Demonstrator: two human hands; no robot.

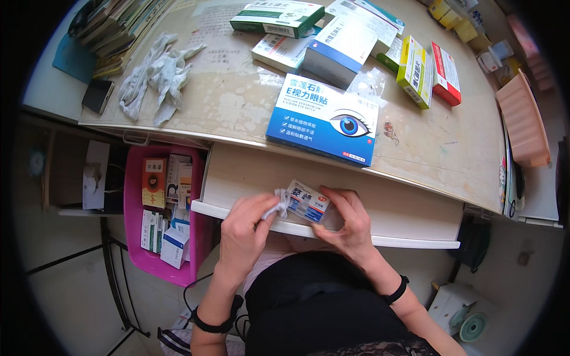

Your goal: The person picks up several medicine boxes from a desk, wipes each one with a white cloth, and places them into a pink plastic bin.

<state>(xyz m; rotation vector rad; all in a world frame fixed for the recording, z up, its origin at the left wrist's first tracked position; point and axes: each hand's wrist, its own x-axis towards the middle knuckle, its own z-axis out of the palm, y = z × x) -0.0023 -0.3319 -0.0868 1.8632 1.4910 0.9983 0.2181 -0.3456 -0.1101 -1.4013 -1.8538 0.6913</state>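
My left hand (247, 227) pinches a crumpled white cloth or tissue (280, 204), its edge against the left side of a small plastic box (308, 202). That box is flat and partly see-through, with a white, blue and red printed label. Thumb and fingers of my right hand (347, 220) grip its right side, tilting it slightly. Both hands are over the front of a pulled-out drawer (401, 218) of pale wood. Just beyond, a large blue and white eye patch box (323, 120) lies at the desk's front edge.
Several medicine cartons (340, 46) are piled on the desk (222, 102). Yellow-green (415, 73) and red (445, 73) cartons lie to the right. Crumpled white cloths (160, 80) and a phone (98, 96) lie left. A pink bin (133, 249) holds several boxes beside the drawer.
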